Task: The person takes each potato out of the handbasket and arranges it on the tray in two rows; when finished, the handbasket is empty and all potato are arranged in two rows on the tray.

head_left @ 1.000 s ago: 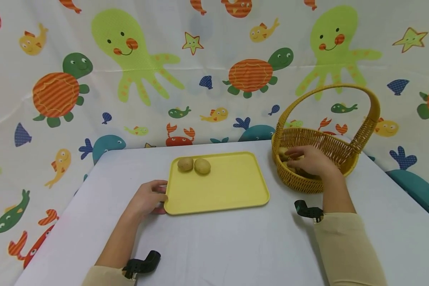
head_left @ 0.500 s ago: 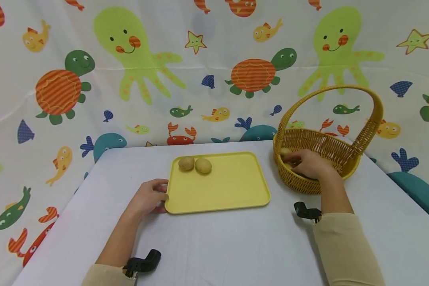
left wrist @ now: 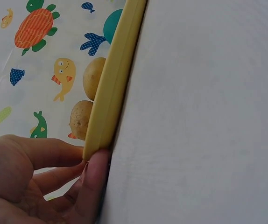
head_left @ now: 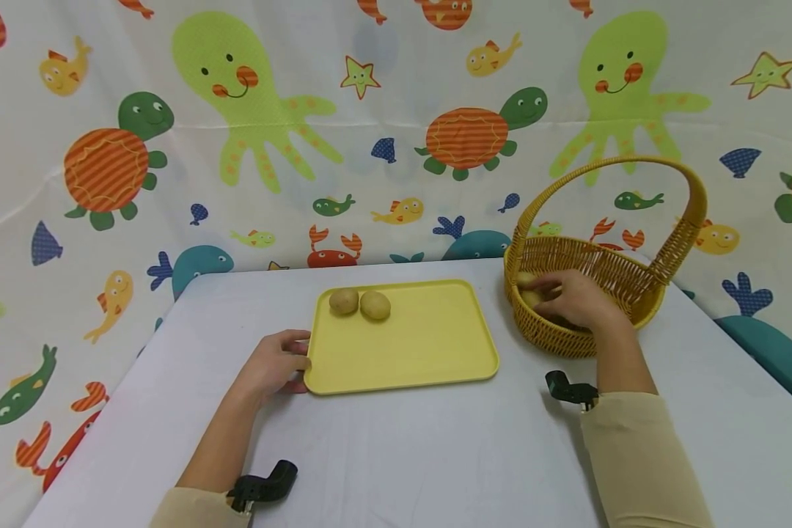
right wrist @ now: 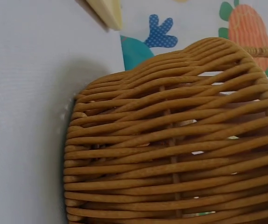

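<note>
My left hand [head_left: 273, 365] holds the left edge of a yellow tray [head_left: 429, 345]. In the left wrist view, a finger and the thumb pinch the tray's rim [left wrist: 113, 88]. Two potatoes, a browner one [head_left: 344, 301] and a paler one [head_left: 375, 306], lie side by side in the tray's far left part. My right hand [head_left: 577, 299] reaches into a wicker basket [head_left: 554, 343], its fingers bent over potatoes [head_left: 531, 298] at the left side. Whether it grips one is hidden; the right wrist view shows mostly the basket's woven wall [right wrist: 171, 154].
The basket's tall arched handle [head_left: 607, 163] rises above my right hand. A white cloth [head_left: 396, 455] covers the table. Behind it hangs a curtain [head_left: 383, 95] printed with sea animals. A small black camera [head_left: 264, 487] sits on each wrist.
My right hand dips slightly deeper among the potatoes in the basket, then lifts a little. The left hand, the tray and its two potatoes stay in place.
</note>
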`<control>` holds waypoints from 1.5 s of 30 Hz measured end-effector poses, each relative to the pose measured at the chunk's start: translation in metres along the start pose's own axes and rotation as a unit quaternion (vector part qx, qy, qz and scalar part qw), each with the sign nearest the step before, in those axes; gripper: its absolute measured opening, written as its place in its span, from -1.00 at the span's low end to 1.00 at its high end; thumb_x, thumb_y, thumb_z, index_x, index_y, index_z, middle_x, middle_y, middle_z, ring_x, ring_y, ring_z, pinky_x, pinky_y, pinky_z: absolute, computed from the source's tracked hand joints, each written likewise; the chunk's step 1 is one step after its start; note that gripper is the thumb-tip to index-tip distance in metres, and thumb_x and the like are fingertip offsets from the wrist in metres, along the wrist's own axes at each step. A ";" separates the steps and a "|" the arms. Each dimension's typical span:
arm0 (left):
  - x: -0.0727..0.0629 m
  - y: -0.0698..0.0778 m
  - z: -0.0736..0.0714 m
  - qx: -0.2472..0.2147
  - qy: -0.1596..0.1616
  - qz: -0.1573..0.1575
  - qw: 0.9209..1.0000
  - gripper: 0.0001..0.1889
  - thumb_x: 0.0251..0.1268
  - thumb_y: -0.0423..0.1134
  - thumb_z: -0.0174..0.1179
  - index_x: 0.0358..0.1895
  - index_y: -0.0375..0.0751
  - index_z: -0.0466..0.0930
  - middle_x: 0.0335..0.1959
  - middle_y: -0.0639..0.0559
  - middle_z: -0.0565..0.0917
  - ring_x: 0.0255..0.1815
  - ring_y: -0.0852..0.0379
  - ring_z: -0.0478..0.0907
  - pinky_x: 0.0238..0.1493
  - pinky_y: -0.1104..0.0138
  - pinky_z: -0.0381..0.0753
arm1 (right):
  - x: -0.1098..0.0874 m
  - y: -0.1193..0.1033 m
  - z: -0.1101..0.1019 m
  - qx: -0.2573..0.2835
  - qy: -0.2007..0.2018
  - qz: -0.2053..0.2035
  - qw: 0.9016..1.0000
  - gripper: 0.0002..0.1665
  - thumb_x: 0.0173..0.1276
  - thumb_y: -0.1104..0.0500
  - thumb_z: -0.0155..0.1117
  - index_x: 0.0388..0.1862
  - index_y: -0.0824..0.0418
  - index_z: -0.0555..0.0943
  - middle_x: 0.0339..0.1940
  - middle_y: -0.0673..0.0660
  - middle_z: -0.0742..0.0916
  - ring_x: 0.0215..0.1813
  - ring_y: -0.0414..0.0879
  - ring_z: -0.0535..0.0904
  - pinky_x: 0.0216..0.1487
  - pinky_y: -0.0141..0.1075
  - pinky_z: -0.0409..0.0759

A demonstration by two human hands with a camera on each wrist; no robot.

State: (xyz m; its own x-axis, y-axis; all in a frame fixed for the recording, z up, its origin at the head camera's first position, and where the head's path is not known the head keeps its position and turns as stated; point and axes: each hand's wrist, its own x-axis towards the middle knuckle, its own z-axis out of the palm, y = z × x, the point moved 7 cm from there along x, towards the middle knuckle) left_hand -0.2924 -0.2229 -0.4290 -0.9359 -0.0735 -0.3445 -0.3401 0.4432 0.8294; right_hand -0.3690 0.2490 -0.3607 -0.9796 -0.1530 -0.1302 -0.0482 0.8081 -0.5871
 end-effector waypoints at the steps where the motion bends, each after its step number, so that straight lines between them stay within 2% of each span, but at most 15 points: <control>1: 0.000 0.000 0.000 -0.001 0.000 0.000 1.000 -0.37 0.41 -0.40 0.17 0.53 -0.23 0.30 0.24 -0.26 0.45 -0.03 -0.08 0.57 -0.28 0.27 0.79 | -0.001 0.000 -0.002 0.007 0.002 0.002 1.000 -0.47 0.42 0.14 0.37 0.35 0.15 0.60 0.30 0.33 0.62 0.33 0.29 0.49 0.37 0.22 0.49; 13: 0.000 0.001 0.000 -0.003 -0.002 -0.001 1.000 -0.37 0.39 -0.41 0.17 0.53 -0.23 0.31 0.22 -0.26 0.46 -0.03 -0.08 0.57 -0.28 0.26 0.79 | -0.013 -0.004 -0.023 0.096 0.043 0.001 0.994 -0.24 0.32 -0.07 0.51 0.46 0.05 0.53 0.42 0.31 0.55 0.41 0.26 0.47 0.37 0.14 0.52; 16: 0.000 0.000 0.000 -0.003 -0.002 -0.001 1.000 -0.37 0.39 -0.42 0.17 0.53 -0.23 0.30 0.22 -0.26 0.45 -0.03 -0.08 0.57 -0.28 0.26 0.79 | -0.016 -0.003 -0.027 0.112 0.049 0.007 0.992 -0.21 0.30 -0.10 0.52 0.48 0.00 0.51 0.45 0.29 0.53 0.41 0.23 0.46 0.32 0.04 0.53; 19: 0.000 0.000 0.000 -0.003 -0.002 -0.002 1.000 -0.36 0.39 -0.42 0.17 0.53 -0.24 0.30 0.23 -0.26 0.45 -0.03 -0.08 0.57 -0.28 0.26 0.79 | -0.018 -0.001 -0.030 0.141 0.052 0.010 0.989 -0.20 0.30 -0.15 0.51 0.48 -0.05 0.50 0.44 0.20 0.54 0.35 0.10 0.48 0.26 -0.12 0.56; 23: -0.001 -0.001 0.000 -0.004 -0.001 -0.002 1.000 -0.37 0.39 -0.43 0.16 0.53 -0.24 0.31 0.23 -0.27 0.45 -0.03 -0.08 0.57 -0.28 0.25 0.79 | -0.022 -0.004 -0.035 0.205 0.058 -0.011 0.977 -0.19 0.29 -0.16 0.51 0.48 -0.04 0.49 0.34 0.05 0.59 0.13 -0.17 0.67 0.14 -0.31 0.68; 27: -0.001 0.000 0.000 -0.004 -0.001 -0.001 1.000 -0.37 0.39 -0.42 0.17 0.53 -0.24 0.31 0.23 -0.26 0.46 -0.04 -0.07 0.57 -0.28 0.25 0.79 | -0.024 -0.013 -0.040 0.248 0.068 -0.048 0.965 -0.21 0.36 -0.07 0.47 0.52 0.05 0.45 0.24 -0.10 0.64 -0.06 -0.29 0.76 0.06 -0.38 0.74; 32: -0.001 0.000 0.000 0.000 0.000 -0.001 1.000 -0.37 0.39 -0.41 0.17 0.53 -0.23 0.31 0.23 -0.26 0.46 -0.03 -0.07 0.57 -0.28 0.26 0.79 | -0.027 -0.024 -0.045 0.261 0.099 -0.079 0.957 -0.28 0.40 0.01 0.44 0.50 0.06 0.47 0.17 -0.20 0.66 -0.09 -0.30 0.77 0.03 -0.45 0.72; 38: -0.001 0.000 0.001 -0.005 0.000 -0.002 1.000 -0.36 0.38 -0.43 0.16 0.53 -0.23 0.31 0.21 -0.25 0.47 -0.04 -0.05 0.58 -0.28 0.26 0.79 | -0.032 -0.037 -0.046 0.280 0.130 -0.112 0.945 -0.33 0.39 0.10 0.44 0.46 0.07 0.52 0.19 -0.14 0.66 -0.08 -0.29 0.76 -0.01 -0.47 0.73; 41: -0.001 0.000 0.001 -0.009 -0.001 -0.003 1.000 -0.36 0.37 -0.43 0.16 0.53 -0.23 0.31 0.20 -0.24 0.47 -0.05 -0.05 0.59 -0.28 0.25 0.80 | -0.032 -0.045 -0.043 0.295 0.127 -0.121 0.939 -0.35 0.39 0.12 0.45 0.44 0.09 0.54 0.30 -0.08 0.59 -0.02 -0.30 0.73 -0.02 -0.48 0.73; 42: -0.001 0.000 0.000 -0.009 -0.001 -0.004 1.000 -0.36 0.37 -0.43 0.16 0.53 -0.23 0.31 0.21 -0.24 0.47 -0.04 -0.05 0.59 -0.28 0.25 0.80 | -0.031 -0.049 -0.042 0.310 0.123 -0.124 0.934 -0.35 0.38 0.15 0.45 0.43 0.12 0.55 0.33 -0.03 0.58 0.01 -0.29 0.72 -0.02 -0.46 0.73; 45: 0.000 0.000 0.000 -0.007 -0.002 -0.005 1.000 -0.36 0.39 -0.42 0.17 0.54 -0.22 0.30 0.22 -0.24 0.46 -0.03 -0.05 0.58 -0.27 0.26 0.80 | -0.027 -0.059 -0.035 0.329 0.112 -0.133 0.928 -0.37 0.37 0.15 0.46 0.41 0.12 0.57 0.34 0.01 0.56 0.06 -0.26 0.70 -0.01 -0.45 0.73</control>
State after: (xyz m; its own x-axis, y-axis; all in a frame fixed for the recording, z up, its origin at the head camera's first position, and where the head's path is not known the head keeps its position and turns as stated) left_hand -0.2925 -0.2230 -0.4288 -0.9317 -0.0742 -0.3555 -0.3515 0.4302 0.8315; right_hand -0.3467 0.2249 -0.2947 -0.9698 -0.1147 0.2152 -0.2363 0.2248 -0.9453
